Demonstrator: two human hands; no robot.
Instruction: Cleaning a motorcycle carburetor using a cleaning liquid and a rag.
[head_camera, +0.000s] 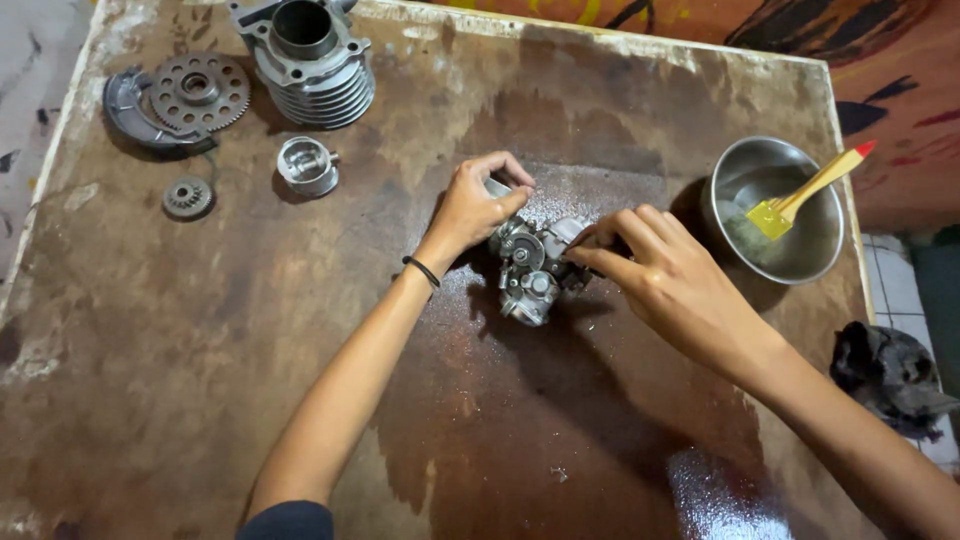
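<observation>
Both hands on the carburetor (532, 268), which sits mid-table on the stained wooden tabletop (200, 380), slightly right of centre, on a wet dark patch.

Left hand (475, 205): curled over the far-left side of the carburetor, fingers bent and close together, thumb pressing toward the index tip on the top edge of the body. Looks like a grip on the casting; exact contact under the palm is hidden. Black band on that wrist.

Right hand (665, 275): comes in from the right, fingers (625, 230) bunched and pinching at something small on the right end of the carburetor. Can't tell what the part is, my fingertips cover it.

Around it:
- Steel bowl (740, 175) right of the carburetor, near the right hand, not touching. Brush with a yellow bristle head and a wooden handle (800, 195) lies in it, red tip sticking out over the far-right rim.
- Finned cylinder block (315, 65) far left, upright, bore facing up.
- Piston (307, 165) just near side of the cylinder.
- Large toothed gear (198, 92) far left, sitting on a curved dark part.
- Small gear (187, 197) near side of that, apart.
- Dark rag (885, 375) off the table's right edge.
</observation>
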